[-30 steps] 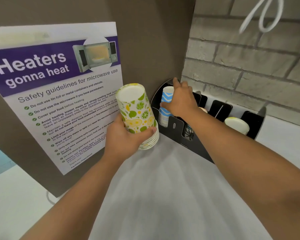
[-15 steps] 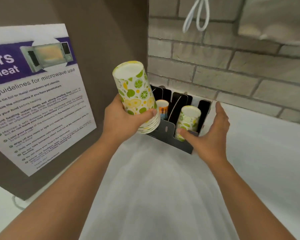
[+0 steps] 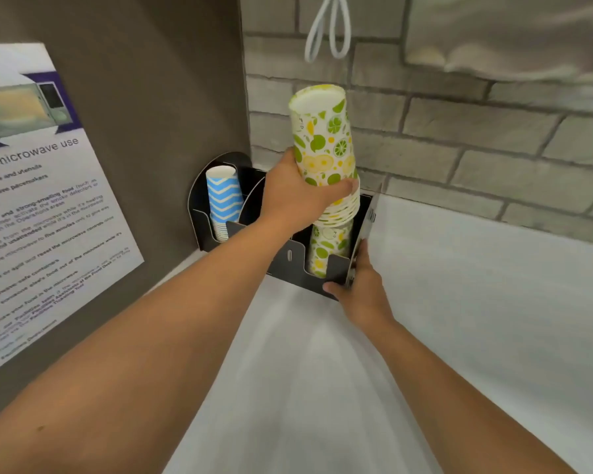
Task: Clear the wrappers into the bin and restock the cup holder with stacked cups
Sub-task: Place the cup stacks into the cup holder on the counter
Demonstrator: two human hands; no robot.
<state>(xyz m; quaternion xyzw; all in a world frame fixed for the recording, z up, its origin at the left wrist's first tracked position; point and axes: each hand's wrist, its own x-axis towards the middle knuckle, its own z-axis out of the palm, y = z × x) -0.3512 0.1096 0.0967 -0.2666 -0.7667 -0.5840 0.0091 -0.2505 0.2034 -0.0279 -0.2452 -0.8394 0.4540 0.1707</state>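
Hands: two, the left hand (image 3: 293, 196) and the right hand (image 3: 360, 285)
Cup holder (image 3: 288, 265): one, black
Citrus-print cup stacks: two, one held stack (image 3: 322, 142) and one stack in the holder (image 3: 326, 248)
Blue zigzag cup stack (image 3: 223, 200): one, in the holder's left slot
Cups per stack: too many nested rims to count
Poster (image 3: 38, 200): one
White cord loop (image 3: 327, 29): one
Worktop (image 3: 459, 302): one

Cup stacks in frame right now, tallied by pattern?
Citrus-print stacks: 2, one held in the left hand, one seated in the cup holder that the right hand grips.
Blue zigzag stacks: 1, in the holder's leftmost slot.
Total: 3 stacks.
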